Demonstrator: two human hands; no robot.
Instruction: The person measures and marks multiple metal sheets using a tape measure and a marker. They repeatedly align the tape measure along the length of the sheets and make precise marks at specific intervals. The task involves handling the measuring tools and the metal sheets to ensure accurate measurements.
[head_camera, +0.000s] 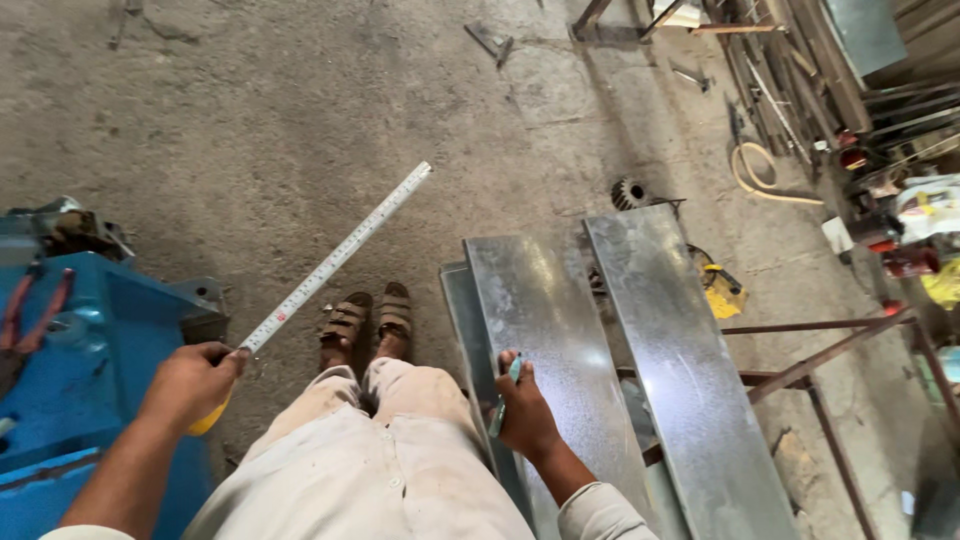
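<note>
Tape measure (335, 258) is sticking out, left hand (190, 380) gripping its case; right hand (525, 410) is pinching a marker (505, 395) on a metal sheet (550, 330).

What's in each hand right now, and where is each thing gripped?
Left hand holds a yellow tape measure by its case, blade extended. Right hand pinches a small pen-like marker around its middle, resting on a galvanized metal sheet.

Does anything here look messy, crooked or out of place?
The metal sheets by the right hand lie fanned, not squared, one jutting past the rusty frame. The left hand holds a tape measure stuck out into the air. Scrap litters the floor.
</note>
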